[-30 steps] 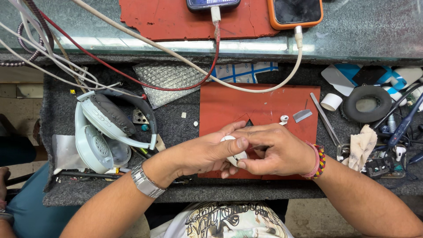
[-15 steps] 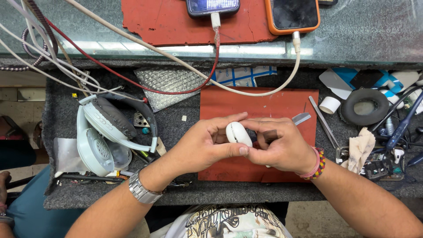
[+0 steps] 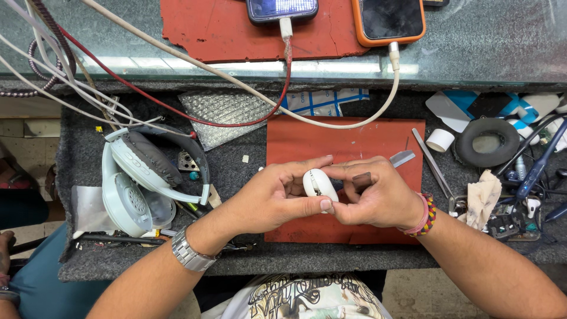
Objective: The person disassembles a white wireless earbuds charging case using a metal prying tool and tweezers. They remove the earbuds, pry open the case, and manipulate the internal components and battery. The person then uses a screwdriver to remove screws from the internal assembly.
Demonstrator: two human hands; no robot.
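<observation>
A flat blue-and-white printed packet [image 3: 322,101] lies at the back of the grey felt tray [image 3: 82,171], beside a crinkled silver bubble-wrap pouch [image 3: 221,112]. Over the smooth red rubber mat [image 3: 354,142], the left hand [image 3: 269,198] and right hand [image 3: 378,198] pinch a small, glossy white oval plastic earbud case [image 3: 319,183] between narrowly closed fingertips. Pale, padded over-ear headphones [image 3: 139,177] rest to the left.

Beyond the grip, on the glass shelf: a lit phone screen [image 3: 282,8] and a dark one in an orange case [image 3: 389,19]. Between lies a white-and-blue package [image 3: 322,101].
</observation>
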